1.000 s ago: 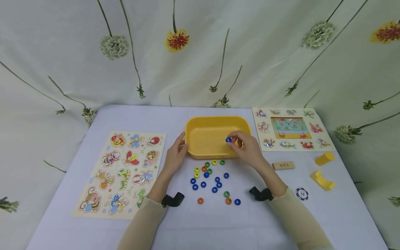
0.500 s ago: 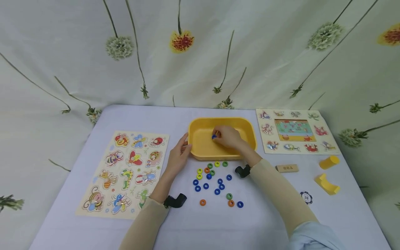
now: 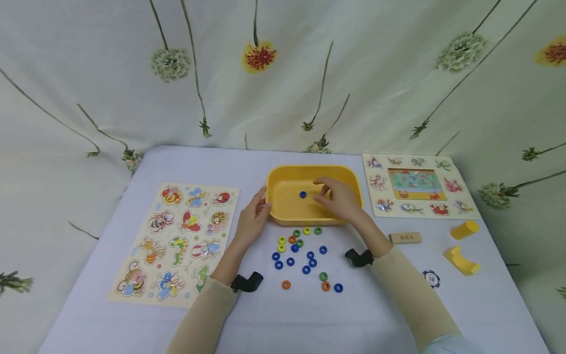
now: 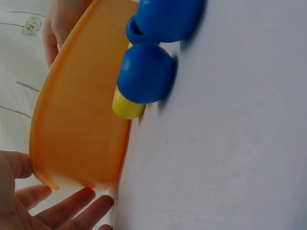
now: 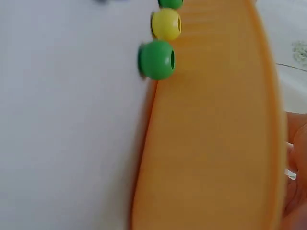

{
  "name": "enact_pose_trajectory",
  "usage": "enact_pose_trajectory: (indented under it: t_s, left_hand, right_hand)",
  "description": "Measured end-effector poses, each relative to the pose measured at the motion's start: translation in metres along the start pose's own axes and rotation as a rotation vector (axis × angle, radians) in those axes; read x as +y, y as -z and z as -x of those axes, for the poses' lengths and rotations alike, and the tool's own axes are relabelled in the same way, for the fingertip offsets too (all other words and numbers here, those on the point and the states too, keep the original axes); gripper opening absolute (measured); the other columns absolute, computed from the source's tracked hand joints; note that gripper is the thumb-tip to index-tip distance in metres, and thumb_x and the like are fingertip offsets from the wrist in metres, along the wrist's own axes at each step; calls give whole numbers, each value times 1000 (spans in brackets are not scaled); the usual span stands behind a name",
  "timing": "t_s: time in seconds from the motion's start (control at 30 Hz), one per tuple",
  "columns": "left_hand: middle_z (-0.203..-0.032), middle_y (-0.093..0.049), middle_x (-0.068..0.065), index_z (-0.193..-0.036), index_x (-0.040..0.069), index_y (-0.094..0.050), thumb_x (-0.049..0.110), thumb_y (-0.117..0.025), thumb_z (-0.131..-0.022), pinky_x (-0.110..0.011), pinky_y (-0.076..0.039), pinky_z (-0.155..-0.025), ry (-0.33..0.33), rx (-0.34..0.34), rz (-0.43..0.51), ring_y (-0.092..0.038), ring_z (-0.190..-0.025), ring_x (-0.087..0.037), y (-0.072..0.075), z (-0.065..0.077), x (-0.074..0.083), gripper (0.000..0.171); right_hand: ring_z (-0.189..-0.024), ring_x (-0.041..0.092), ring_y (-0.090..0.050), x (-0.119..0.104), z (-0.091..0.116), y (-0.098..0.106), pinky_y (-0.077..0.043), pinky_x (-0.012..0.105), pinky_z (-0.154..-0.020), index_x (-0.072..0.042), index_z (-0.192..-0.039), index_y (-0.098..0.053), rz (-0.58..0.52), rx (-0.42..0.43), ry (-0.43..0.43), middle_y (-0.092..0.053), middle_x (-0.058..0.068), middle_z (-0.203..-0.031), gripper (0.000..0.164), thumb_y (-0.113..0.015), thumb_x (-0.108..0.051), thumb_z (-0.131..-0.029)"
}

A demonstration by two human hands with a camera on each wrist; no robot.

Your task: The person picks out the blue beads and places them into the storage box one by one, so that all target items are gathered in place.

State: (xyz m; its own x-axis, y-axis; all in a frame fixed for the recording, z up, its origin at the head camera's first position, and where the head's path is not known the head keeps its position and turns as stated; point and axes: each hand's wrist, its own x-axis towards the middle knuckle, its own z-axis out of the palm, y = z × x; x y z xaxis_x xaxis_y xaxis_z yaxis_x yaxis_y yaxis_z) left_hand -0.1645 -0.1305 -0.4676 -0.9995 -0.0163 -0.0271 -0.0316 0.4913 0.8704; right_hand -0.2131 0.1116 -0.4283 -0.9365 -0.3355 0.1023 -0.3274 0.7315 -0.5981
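A yellow tray stands at the middle back of the table, with one blue bead lying on its floor. My left hand is at the tray's left end, its fingers spread and relaxed against the wall, as the left wrist view also shows. Over the tray's right half my right hand hovers with thumb and fingers apart and nothing between them. In front of the tray several loose beads are scattered, among them a green bead, a yellow bead and a blue bead.
On the left lies an insect puzzle board; at the back right, a sea-animal puzzle board. Nearer on the right are a wooden block, a yellow cylinder, a yellow curved block and a chip marked 10.
My right hand carried a blue bead left into the tray, let it go on the tray floor, and drew back to the right. My left hand stays at the tray's left end.
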Motion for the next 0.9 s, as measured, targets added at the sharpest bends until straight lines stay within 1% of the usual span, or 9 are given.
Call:
enact_pose_trajectory:
  t_s: [0.17,0.3,0.43,0.5,0.63,0.73,0.9]
  left_hand:
    - [-121,-53,-8,-137,39,-27,37,-43,-91,-39,-45,-87,-11,19,5,-53,-104,-22,1,0,-1,48]
    - [-121,-53,-9,-137,38,-27,37,-43,-91,-39,-45,-86,-18,9,4,-53,-104,-23,0,0,-1,49]
    - [-121,-53,-8,-136,41,-26,38,-43,-91,-38,-45,-86,3,1,4,-53,-105,-22,-2,-1,0,48]
    - [-122,-52,-8,-136,42,-26,38,-42,-91,-38,-45,-87,11,-2,5,-52,-106,-21,-2,-2,0,48]
    - [-122,-52,-9,-136,41,-26,37,-42,-91,-38,-45,-87,16,-7,6,-52,-106,-22,-2,-2,1,48]
    - [-123,-51,-9,-137,40,-26,37,-42,-91,-39,-44,-88,17,-9,9,-51,-107,-23,-2,-1,1,49]
    - [-124,-50,-9,-136,41,-25,38,-43,-91,-39,-44,-89,36,-13,11,-50,-109,-23,-2,0,2,49]
  right_hand:
    - [-59,9,-43,5,40,6,-37,23,-51,-17,-112,-58,-39,68,103,-54,-8,-78,35,-65,-29,-80]
    - [-57,5,-42,4,72,4,-36,20,-48,-17,-109,-60,-81,84,171,-54,-12,-78,34,-67,-28,-78]
    - [-57,6,-42,1,95,-2,-35,18,-48,-15,-108,-61,-129,66,239,-54,-11,-79,33,-68,-24,-77]
    - [-57,6,-42,0,102,-6,-35,17,-49,-15,-107,-61,-142,45,260,-55,-10,-79,33,-68,-25,-77]
    - [-56,6,-42,1,110,-13,-34,17,-49,-13,-107,-61,-156,-3,261,-55,-8,-79,35,-67,-31,-77]
    - [-55,5,-41,2,112,-14,-34,17,-49,-13,-107,-61,-154,-23,242,-54,-9,-78,36,-66,-34,-78]
    - [-55,5,-41,5,112,-17,-34,17,-49,-14,-106,-62,-145,-34,218,-55,-8,-78,35,-67,-32,-77]
